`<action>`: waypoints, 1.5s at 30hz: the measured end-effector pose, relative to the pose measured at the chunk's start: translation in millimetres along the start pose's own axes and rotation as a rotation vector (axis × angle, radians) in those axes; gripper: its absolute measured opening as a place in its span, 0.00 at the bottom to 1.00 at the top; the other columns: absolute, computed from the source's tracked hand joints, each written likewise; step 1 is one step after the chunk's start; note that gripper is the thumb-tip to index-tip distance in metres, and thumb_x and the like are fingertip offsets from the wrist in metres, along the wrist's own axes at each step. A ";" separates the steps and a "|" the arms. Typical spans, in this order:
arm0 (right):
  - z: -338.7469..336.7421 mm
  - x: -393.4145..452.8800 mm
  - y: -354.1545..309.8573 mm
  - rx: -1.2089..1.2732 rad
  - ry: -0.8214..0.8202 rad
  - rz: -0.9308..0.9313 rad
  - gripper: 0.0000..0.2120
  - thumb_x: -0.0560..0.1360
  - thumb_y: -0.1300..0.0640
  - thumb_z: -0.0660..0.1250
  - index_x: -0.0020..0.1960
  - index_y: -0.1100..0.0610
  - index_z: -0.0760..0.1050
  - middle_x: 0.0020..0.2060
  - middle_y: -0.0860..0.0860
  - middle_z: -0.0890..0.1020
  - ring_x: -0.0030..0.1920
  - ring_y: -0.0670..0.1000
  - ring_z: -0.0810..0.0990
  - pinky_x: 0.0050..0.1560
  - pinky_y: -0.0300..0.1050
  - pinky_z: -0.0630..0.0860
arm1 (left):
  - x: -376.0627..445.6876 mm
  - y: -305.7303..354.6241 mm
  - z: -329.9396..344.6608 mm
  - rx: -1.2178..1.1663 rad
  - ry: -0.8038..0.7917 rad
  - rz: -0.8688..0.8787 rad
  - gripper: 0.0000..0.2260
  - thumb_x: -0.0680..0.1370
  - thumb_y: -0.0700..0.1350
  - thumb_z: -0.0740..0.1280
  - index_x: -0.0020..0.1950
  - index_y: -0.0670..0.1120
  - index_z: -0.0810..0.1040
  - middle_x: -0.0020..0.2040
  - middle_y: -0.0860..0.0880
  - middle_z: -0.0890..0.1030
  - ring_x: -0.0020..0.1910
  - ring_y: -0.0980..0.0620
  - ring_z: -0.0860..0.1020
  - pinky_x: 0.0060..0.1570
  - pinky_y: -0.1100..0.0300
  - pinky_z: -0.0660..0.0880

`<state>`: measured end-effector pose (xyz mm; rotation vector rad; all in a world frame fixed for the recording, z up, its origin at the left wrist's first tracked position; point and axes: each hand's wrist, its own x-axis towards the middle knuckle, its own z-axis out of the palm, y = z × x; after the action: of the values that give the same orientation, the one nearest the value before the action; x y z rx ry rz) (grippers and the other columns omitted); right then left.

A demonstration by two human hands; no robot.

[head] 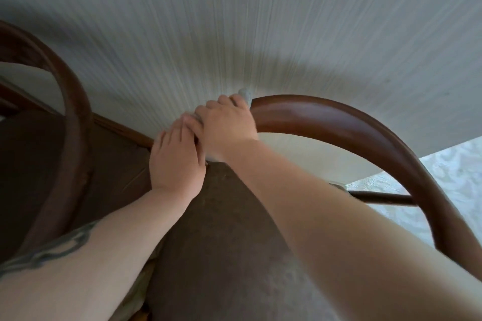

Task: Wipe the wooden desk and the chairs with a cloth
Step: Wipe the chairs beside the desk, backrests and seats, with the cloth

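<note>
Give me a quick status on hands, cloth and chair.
Right hand grips cloth on chair's curved wooden rail. Left hand rests beside it, flat, holding nothing. Wall close behind.

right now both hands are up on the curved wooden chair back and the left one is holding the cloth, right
Not quite: the head view shows the cloth under the right hand, which grips it on the curved wooden chair back. The left hand rests beside it, holding no visible cloth.

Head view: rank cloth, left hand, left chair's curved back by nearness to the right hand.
From the right hand:
1. Cloth, in its grip, poking out at the fingertips.
2. Left hand, touching it, just lower left.
3. Left chair's curved back, far left.
</note>
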<state>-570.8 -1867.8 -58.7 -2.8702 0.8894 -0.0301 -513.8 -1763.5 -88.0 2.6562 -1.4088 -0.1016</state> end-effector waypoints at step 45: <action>-6.9 16.0 29.2 -0.322 0.092 0.345 0.19 0.82 0.49 0.49 0.55 0.51 0.77 0.40 0.53 0.75 0.48 0.59 0.77 0.49 0.51 0.64 | -57.5 -56.1 -4.4 -0.085 -0.040 -0.182 0.26 0.81 0.60 0.45 0.70 0.49 0.69 0.58 0.50 0.79 0.55 0.50 0.78 0.54 0.52 0.75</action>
<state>-574.4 -1901.5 -56.2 -2.9692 1.5226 0.0184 -499.5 -1684.4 -92.2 2.7197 -1.1421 -0.2288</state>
